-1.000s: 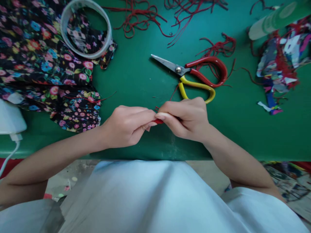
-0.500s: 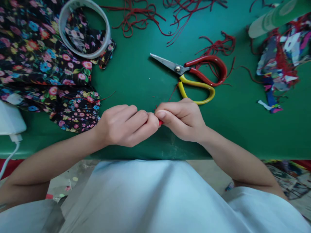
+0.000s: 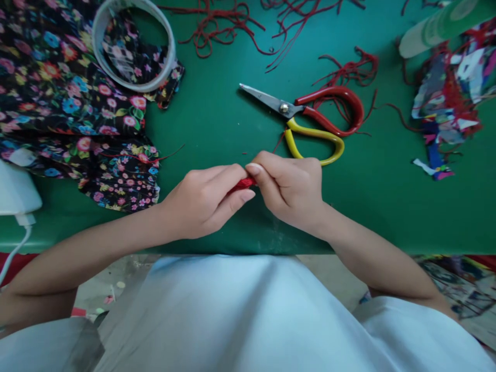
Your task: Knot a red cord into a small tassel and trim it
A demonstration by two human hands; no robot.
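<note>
Between my two hands is a small red knotted cord piece (image 3: pixel 245 183), mostly covered by fingers. My left hand (image 3: pixel 209 199) is closed around it, thumb below and index finger above. My right hand (image 3: pixel 292 188) pinches at its right end with thumb and forefinger. A thin red strand (image 3: pixel 278 143) rises from behind the right hand toward the scissors. The scissors (image 3: pixel 284 108), with one red and one yellow handle, lie just beyond the right hand, blades pointing left.
Black floral fabric (image 3: pixel 70 103) covers the left of the green table (image 3: pixel 209 124), with a white tape-like ring (image 3: pixel 170 62) on it. Red cords (image 3: pixel 220 23) lie at the back. A bottle (image 3: pixel 430 33) and fabric scraps (image 3: pixel 437 124) are at right; a white device (image 3: pixel 17 191) with cable is at left.
My left hand has turned and its thumb has straightened, so more of the red cord piece shows. The right hand has shifted slightly and still pinches.
</note>
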